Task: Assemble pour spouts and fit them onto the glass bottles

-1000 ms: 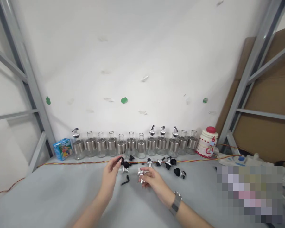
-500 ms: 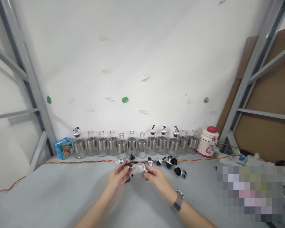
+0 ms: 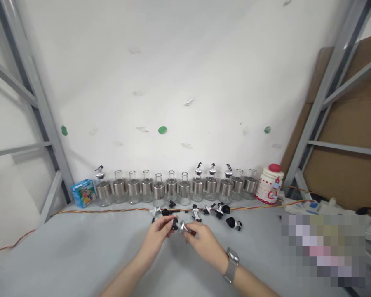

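My left hand (image 3: 158, 236) pinches a black rubber stopper (image 3: 174, 224) between thumb and fingers. A silver bottle pourer (image 3: 182, 226) is gripped by my right hand (image 3: 204, 241), which wears a watch. The stopper and the pourer's inner end face each other close together above the table; whether they touch I cannot tell. Just beyond my hands lie several loose pourers and black parts, among them a pourer (image 3: 196, 213) and a black-ended pourer (image 3: 233, 223) farther right. My fingers hide part of what each hand grips.
A row of glass bottles (image 3: 134, 187) with metal sleeves stands along the wall; several carry pourers. A blue box (image 3: 83, 193) stands left, a white jar (image 3: 268, 185) with a red lid right. A twisted wire (image 3: 111, 210) crosses the grey table (image 3: 64, 255).
My hands have come closer together. The black stopper now points at the pourer, and the pourer has turned so that its silver disc faces left.
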`<action>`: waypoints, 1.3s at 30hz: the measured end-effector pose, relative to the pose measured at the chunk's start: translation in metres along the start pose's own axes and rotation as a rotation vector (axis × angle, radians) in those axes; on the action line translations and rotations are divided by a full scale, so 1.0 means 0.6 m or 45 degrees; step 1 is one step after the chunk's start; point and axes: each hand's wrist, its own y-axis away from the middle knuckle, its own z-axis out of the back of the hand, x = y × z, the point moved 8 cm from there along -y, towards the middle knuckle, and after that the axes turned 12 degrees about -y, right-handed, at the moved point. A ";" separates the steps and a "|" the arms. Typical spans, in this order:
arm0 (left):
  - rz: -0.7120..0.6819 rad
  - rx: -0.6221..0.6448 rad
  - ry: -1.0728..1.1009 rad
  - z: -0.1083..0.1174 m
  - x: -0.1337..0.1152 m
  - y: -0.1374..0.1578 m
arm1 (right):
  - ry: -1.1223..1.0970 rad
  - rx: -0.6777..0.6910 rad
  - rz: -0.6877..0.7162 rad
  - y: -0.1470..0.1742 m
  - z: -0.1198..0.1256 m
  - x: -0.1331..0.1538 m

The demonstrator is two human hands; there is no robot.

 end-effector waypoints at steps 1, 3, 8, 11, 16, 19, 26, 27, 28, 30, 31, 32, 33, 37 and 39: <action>0.004 -0.004 -0.015 -0.001 0.001 -0.001 | 0.041 0.001 0.016 0.001 0.000 0.004; 0.004 -0.011 -0.049 -0.003 0.003 -0.001 | 0.113 0.005 0.057 0.005 -0.001 0.011; -0.011 -0.034 -0.132 -0.008 0.015 0.004 | 0.235 0.056 0.132 0.011 -0.009 0.017; 0.023 -0.011 -0.147 -0.012 0.022 0.003 | 0.163 0.144 0.109 0.011 -0.016 0.017; 0.100 0.007 -0.105 -0.014 0.022 0.001 | 0.063 0.140 0.058 0.008 -0.013 0.021; 0.086 0.003 -0.128 -0.014 0.017 0.004 | 0.116 0.127 0.115 0.010 -0.013 0.030; -0.017 -0.111 -0.412 0.000 0.005 0.015 | 0.178 0.134 0.235 0.020 -0.023 0.048; -0.028 -0.119 -0.467 0.001 0.003 0.017 | 0.185 0.138 0.250 0.020 -0.024 0.049; -0.023 -0.117 -0.512 0.001 0.003 0.017 | 0.198 0.142 0.265 0.020 -0.026 0.049; 0.008 -0.090 -0.551 -0.002 0.006 0.018 | 0.236 0.155 0.313 0.021 -0.030 0.050; 0.022 -0.071 -0.547 -0.005 0.007 0.018 | 0.256 0.167 0.343 0.022 -0.032 0.051; 0.044 -0.051 -0.516 -0.008 0.008 0.018 | 0.275 0.177 0.376 0.024 -0.035 0.052; 0.077 -0.038 -0.461 -0.010 0.010 0.019 | 0.295 0.184 0.410 0.026 -0.037 0.053; 0.238 -0.056 -0.180 -0.017 0.013 0.026 | 0.337 0.111 0.508 0.035 -0.039 0.059; 0.222 -0.105 -0.048 -0.018 0.004 0.032 | 0.319 0.042 0.544 0.040 -0.037 0.064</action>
